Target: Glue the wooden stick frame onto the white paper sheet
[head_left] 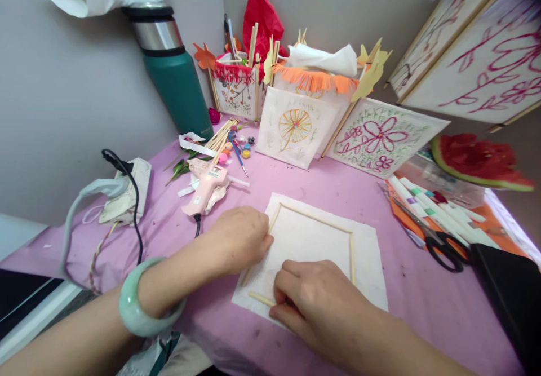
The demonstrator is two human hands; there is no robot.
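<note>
1. Plainly, one white sheet [313, 246] lies flat on the pink table [422, 308], in front of the person, near the table's front edge.
2. Four sticks [316, 219] lie on the sheet as a square frame: a far one, a right one [352, 257], a left stick [274, 218] and a near stick [260, 298].
3. Two hands are at work, both on the frame's near-left corner, close together but apart.
4. The left hand [240, 238] comes in from the lower left, knuckles up, with one green bangle [135, 308] on the wrist.
5. Its fingers are curled and pressed together, the tips down on the left stick; the thumb is hidden.
6. The right hand [313, 297] comes in from the lower right, back upward, lying over the frame's near side.
7. Its fingers are bent and close together, with thumb and forefinger pinching the near stick, whose left end pokes out past them.
8. One pink glue gun [206, 189] lies just beyond the left hand, and one pair of scissors [443, 249] lies well to the right, beside a row of markers [431, 207].
9. One green flask [177, 83] stands at the back left.
</note>
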